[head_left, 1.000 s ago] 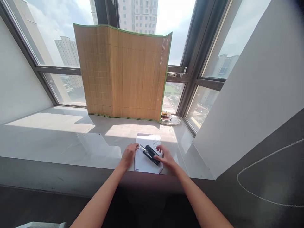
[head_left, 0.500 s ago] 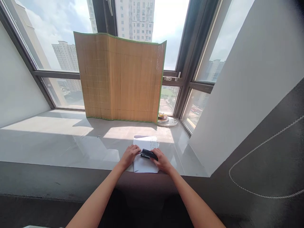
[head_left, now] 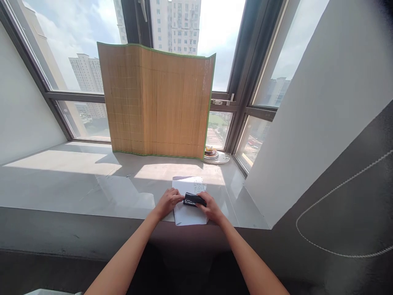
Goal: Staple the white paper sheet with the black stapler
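A white sheet of paper (head_left: 188, 215) lies at the near edge of the pale window ledge (head_left: 76, 184). On it sits a black stapler (head_left: 193, 199), lying crosswise. My right hand (head_left: 208, 207) is closed over the stapler's right end. The curled fingers of my left hand (head_left: 167, 201) rest on the paper's left edge, touching the stapler's left tip.
A bamboo mat (head_left: 156, 100) with green trim stands upright against the window at the back. A small round dish (head_left: 216, 155) sits at its right foot. A slanted white wall (head_left: 307, 123) bounds the ledge on the right; a dark ledge front runs below.
My right hand closed on the stapler and turned it from a diagonal to lie crosswise. The stapler's jaws, open a second ago, are now shut. The left hand stayed on the paper's edge.
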`<control>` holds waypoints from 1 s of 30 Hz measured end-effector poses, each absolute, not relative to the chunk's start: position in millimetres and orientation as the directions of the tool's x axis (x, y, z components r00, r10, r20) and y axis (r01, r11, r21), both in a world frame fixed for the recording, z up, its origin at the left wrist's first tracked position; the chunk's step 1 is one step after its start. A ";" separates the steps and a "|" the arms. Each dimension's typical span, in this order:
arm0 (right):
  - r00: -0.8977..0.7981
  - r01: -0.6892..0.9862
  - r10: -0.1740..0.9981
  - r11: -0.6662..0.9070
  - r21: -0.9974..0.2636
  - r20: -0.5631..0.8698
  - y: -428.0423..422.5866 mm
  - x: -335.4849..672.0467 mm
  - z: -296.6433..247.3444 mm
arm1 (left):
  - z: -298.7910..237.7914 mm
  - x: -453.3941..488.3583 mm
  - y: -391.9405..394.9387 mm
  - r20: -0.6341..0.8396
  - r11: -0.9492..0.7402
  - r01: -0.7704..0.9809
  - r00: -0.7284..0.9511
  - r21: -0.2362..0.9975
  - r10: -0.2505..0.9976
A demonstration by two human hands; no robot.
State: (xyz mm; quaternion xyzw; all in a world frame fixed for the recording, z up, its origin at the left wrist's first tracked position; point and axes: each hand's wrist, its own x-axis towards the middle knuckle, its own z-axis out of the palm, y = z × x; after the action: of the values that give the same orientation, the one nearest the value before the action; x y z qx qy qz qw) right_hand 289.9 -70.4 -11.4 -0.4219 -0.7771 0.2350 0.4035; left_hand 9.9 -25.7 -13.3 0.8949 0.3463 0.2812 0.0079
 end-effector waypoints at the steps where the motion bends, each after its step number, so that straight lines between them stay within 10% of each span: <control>1: -0.294 0.445 0.856 0.516 -0.732 0.425 -69.7 291.3 -12.0 | -13.9 9.3 -26.0 0.507 -0.777 0.594 0.614 0.207 0.605; 30: -0.188 0.301 0.893 0.449 -0.841 0.409 -70.4 301.6 -12.7 | -2.6 7.4 -29.5 0.417 -0.644 0.317 0.552 0.696 0.722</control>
State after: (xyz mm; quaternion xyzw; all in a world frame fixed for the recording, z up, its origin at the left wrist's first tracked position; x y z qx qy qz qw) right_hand 301.6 -70.4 -12.7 -0.4231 -0.7055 0.3106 0.4762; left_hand 7.4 -29.5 -2.6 0.8338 0.3115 0.3562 0.2844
